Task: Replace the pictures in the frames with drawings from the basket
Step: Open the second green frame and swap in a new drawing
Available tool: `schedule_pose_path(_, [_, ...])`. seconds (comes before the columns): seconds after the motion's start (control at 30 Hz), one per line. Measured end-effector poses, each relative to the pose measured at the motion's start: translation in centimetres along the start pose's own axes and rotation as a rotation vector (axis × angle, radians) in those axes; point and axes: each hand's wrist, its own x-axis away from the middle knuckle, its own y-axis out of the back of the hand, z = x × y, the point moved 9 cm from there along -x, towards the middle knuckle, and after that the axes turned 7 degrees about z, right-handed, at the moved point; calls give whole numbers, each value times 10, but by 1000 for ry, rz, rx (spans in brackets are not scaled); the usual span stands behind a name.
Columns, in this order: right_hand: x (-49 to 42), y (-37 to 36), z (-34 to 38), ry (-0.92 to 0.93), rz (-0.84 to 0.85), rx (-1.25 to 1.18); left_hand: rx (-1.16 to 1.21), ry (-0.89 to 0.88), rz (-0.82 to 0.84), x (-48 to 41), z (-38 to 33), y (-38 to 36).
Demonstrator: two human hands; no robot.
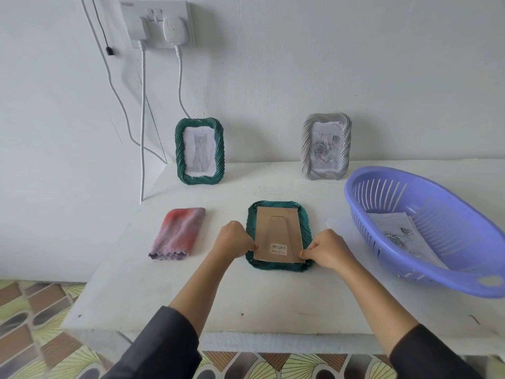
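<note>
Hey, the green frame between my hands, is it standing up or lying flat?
Lying flat, face down: the frame shows its cardboard back and barcode sticker upward on the table.

Bare tabletop [246, 299] lies open before the face-down frame [278, 231]. Cloth [177, 233] blocks its left, basket [388, 192] its right, cat frame [199, 151] and rose frame [326, 146] behind.

A home: wall socket [158, 23], patterned floor tiles [35, 310], white table [246, 302].
</note>
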Motion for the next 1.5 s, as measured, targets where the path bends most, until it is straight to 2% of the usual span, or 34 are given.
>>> schedule_pose_path(0.23, [-2,-5,-3,25,39,-64,58,-4,16,1,2,-3])
schedule_pose_path(0.47, [5,-2,5,145,28,37,-38,-44,-13,6,-3,-1])
schedule_pose_path(0.6, [17,6,18,275,-23,264,-160,-203,-55,15,-21,9])
schedule_pose_path(0.73, [27,8,30,417,-36,380,-258,-341,85,20,-26,0])
schedule_pose_path(0.83, [32,3,35,506,18,397,-293,-391,150,20,-24,-4])
schedule_pose_path(1.03, [27,-6,35,532,86,499,-353,-454,170,19,-27,-5])
schedule_pose_path(1.23, [20,-10,35,500,159,518,-534,-545,188,22,-33,-9])
schedule_pose_path(1.5, [24,-11,46,530,124,555,-674,-613,194,23,-39,-13])
